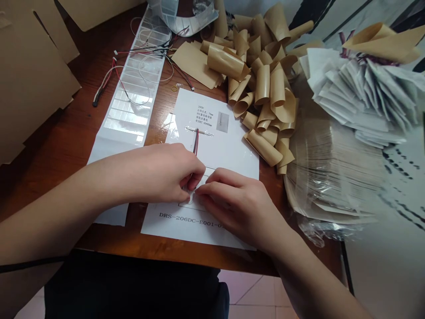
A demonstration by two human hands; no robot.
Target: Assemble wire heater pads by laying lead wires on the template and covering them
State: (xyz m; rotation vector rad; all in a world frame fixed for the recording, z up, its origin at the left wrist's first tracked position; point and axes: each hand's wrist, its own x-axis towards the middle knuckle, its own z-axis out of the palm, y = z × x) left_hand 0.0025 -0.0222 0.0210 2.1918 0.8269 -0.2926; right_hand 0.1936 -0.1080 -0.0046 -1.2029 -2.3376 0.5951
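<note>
A printed white sheet [229,153] lies on the wooden table under both hands. Red and black wires [197,141] run down from a thin rod-like piece [202,132] on the sheet and disappear beneath my left hand [169,173]. That hand comes in from the left with its fingers bent and pinched together. Facing it, my right hand [241,201] has its thumb and fingers pressed together close to the left fingertips. A small whitish bit [193,198] shows between the hands, over a printed rectangle. What the fingertips grip is mostly hidden.
Loose wire leads [128,73] lie on a long strip of labels [128,110] to the left. Rolled brown paper pieces [262,84] are heaped behind the sheet. Stacked paper in plastic [335,173] stands right, white packets [361,88] above it. Cardboard [33,75] borders the left.
</note>
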